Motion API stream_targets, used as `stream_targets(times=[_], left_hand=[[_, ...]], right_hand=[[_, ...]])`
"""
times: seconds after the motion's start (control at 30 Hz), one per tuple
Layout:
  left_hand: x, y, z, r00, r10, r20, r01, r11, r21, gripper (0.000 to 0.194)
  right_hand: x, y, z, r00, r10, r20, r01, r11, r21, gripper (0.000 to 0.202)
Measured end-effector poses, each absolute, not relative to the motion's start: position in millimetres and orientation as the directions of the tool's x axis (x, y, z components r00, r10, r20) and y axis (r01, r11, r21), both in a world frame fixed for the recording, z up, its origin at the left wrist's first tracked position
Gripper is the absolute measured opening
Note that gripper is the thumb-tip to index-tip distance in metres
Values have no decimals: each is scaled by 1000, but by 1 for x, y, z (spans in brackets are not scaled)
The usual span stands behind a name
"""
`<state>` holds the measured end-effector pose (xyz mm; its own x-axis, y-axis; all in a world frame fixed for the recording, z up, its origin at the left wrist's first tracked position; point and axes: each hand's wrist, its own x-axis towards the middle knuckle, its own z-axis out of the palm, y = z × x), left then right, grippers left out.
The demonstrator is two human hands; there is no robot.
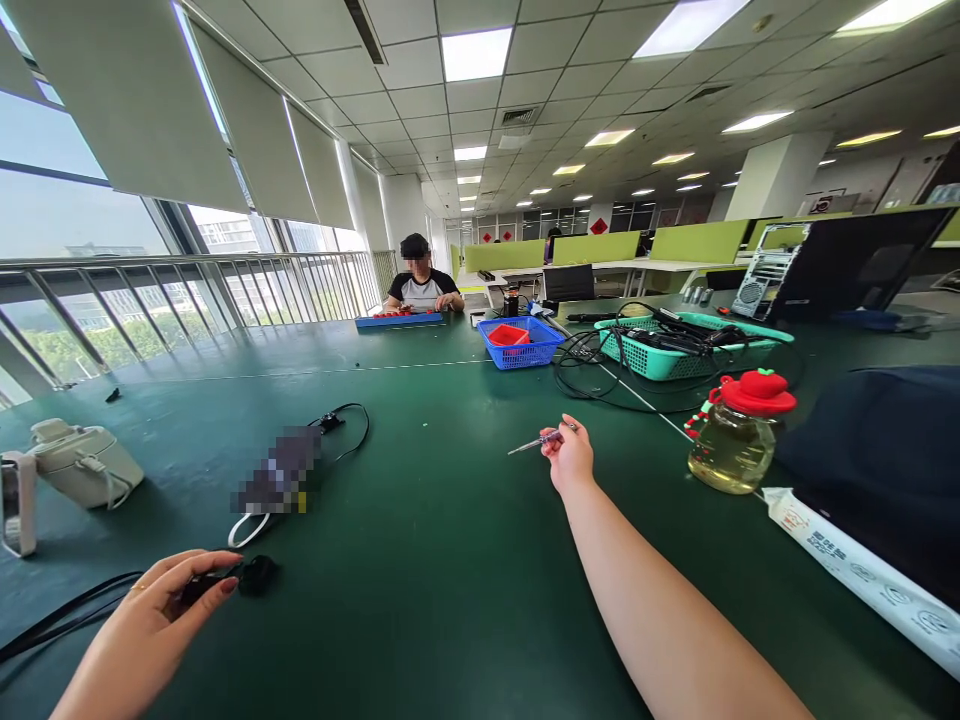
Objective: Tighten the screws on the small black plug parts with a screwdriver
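Note:
Over the green table, my right hand (568, 455) is closed around the handle of a small screwdriver (531, 443), its thin metal shaft pointing left. At the lower left, my left hand (161, 610) pinches a black plug (256, 575) between thumb and fingers. Black cables (71, 612) trail away to the left behind that hand; the plug's exact kind is partly hidden by the fingers. Just beyond it lies a blurred dark item (281, 470) with a white loop (247, 530) and a thin black cord (364, 425).
A blue basket (525, 355) holds a red tray. Behind my right hand, a teal basket (656, 365) overflows with black cables. A drink jar (731, 450), a white packet (862, 570) and dark cloth stand right. A beige bottle (90, 465) stands left. A person (424, 285) sits opposite.

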<state>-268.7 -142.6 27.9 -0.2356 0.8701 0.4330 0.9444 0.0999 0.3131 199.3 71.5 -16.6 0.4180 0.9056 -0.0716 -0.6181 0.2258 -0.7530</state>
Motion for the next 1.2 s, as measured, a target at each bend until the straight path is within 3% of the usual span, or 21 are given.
stream_targets(times=[0.1,0.3,0.47,0.67,0.9,1.2], left_hand=[[-272,-144,26,-250,884,394,925,99,366,42],[-265,-143,34,-200,882,427,932,37,360,42],[-248,-134,44,-132,931,341,960,34,279,43],[-245,-132,37,-182,945,272,974,137,178,48],[-251,-132,20,-164,918,361,979,105,176,46],[-250,-128,14,-163,946,281,981,124,149,46]], right_hand=[[199,73,-18,418,906,-70,-618,227,-753,34],[200,74,-19,414,908,-62,-608,225,-761,35],[199,73,-19,411,910,-61,-605,223,-765,36],[199,73,-19,415,908,-62,-604,224,-765,37],[199,76,-20,409,911,-55,-594,220,-774,38],[198,76,-20,408,912,-48,-583,219,-782,33]])
